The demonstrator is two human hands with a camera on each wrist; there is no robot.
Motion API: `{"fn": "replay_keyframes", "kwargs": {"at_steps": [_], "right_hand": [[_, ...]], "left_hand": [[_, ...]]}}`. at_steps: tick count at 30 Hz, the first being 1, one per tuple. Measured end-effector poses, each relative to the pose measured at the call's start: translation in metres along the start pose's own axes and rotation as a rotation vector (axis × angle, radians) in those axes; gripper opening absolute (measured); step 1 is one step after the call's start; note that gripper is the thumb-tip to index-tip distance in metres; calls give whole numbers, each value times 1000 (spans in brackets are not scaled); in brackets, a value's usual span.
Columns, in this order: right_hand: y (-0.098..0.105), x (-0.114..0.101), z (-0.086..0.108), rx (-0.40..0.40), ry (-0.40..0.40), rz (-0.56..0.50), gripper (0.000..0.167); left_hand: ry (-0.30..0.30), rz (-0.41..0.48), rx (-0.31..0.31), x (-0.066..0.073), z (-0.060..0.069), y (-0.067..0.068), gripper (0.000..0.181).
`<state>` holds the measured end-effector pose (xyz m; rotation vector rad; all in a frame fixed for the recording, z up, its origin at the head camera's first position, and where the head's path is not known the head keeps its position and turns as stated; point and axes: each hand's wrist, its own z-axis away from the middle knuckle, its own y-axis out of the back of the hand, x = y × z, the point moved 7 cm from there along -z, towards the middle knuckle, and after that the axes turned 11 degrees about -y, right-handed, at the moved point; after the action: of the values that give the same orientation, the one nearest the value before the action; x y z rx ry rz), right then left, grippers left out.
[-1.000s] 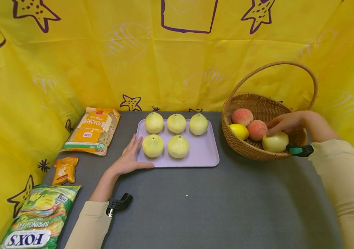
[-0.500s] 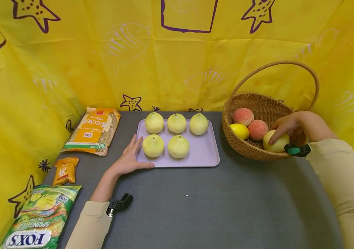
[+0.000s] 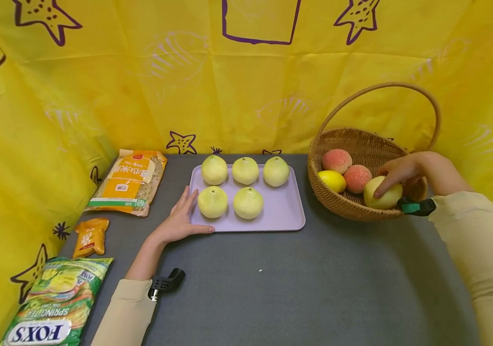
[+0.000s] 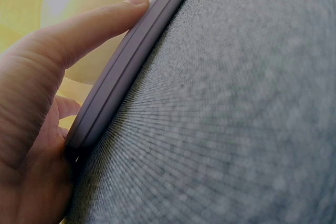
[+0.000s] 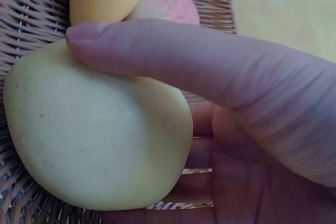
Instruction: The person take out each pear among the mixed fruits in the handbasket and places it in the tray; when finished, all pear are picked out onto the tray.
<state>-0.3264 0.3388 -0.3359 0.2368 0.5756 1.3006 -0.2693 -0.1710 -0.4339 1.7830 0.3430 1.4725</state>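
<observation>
In the head view, my right hand (image 3: 415, 170) reaches into a wicker basket (image 3: 337, 204) and grips a pale yellow-green pear (image 3: 378, 197). The right wrist view shows the thumb across the top of this pear (image 5: 100, 129), with the fingers curled on its far side, partly hidden. Beside it in the basket lie two pink-red peaches (image 3: 358, 179) and a yellow lemon (image 3: 332, 181). My left hand (image 3: 181, 221) rests on the left front corner of a lilac tray (image 3: 283, 211), its fingers spread and its thumb along the front edge. Several pears (image 3: 248, 203) stand on the tray in two rows.
Left of the tray lie an orange food packet (image 3: 127, 182), a small orange snack pack (image 3: 91, 237) and a green candy bag (image 3: 57, 300). The basket's tall handle (image 3: 385, 85) arches over its opening. Yellow cloth (image 3: 229, 105) surrounds the grey table (image 3: 272, 288).
My right hand has shifted its hold: the thumb has come over the pear's near side, and the fingers have gone behind it. The left hand and tray stay put.
</observation>
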Motion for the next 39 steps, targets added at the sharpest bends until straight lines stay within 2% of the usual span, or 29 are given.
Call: {"fn": "replay_keyframes", "kwargs": {"at_steps": [4, 8, 13, 17, 23, 34, 39], "right_hand": [[3, -6, 7, 57, 34, 45, 68], [9, -11, 15, 178, 60, 152, 66], [14, -18, 24, 303, 101, 227, 66], [13, -26, 33, 370, 132, 215, 63], [9, -38, 45, 513, 192, 200, 65], [-1, -50, 56, 715, 258, 78, 60], [-7, -54, 59, 751, 252, -7, 63]], "left_hand": [[3, -3, -1, -1, 0, 0, 123], [0, -5, 0, 0, 0, 0, 123], [-4, 0, -1, 0, 0, 0, 123], [-6, 2, -1, -1, 0, 1, 123], [-4, 0, -2, -1, 1, 0, 123], [-14, -2, 0, 3, 0, 0, 123], [-13, -5, 7, 2, 1, 0, 123]]}}
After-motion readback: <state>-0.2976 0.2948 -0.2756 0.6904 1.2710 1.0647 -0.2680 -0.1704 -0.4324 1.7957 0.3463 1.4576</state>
